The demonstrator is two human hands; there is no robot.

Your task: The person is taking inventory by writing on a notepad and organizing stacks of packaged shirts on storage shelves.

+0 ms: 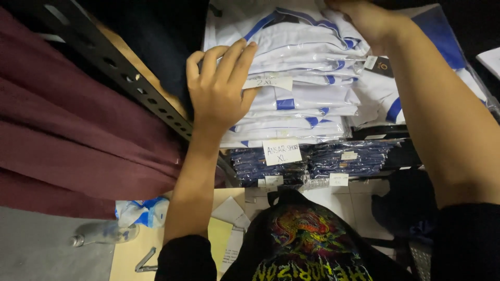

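1. Far left of the left grip hangs maroon cloth (pixel 62 140), with a perforated black shelf post (pixel 120 70) running between them.
2. The left grip (pixel 221 91) lies flat and open-fingered against the left edge of the stack of bagged white shirts (pixel 302 88), thumb at the side and fingertips on top; it presses, it does not clutch.
3. Just right of those fingertips a paper size tag (pixel 268 82) sticks out of the stack; a second tag (pixel 282 151) hangs below the grip, over dark bagged shirts (pixel 317 158).
4. The right grip (pixel 367 18) rests on the upper right of the same stack, fingers curled over the top bag; whether it pinches anything I cannot tell.
5. Judged from this, handling goes best with the left palm bracing the slippery bags square while the right lifts one layer only, so the pile does not slide.
6. Below both grips, paper sheets (pixel 226 229) lie on the floor.
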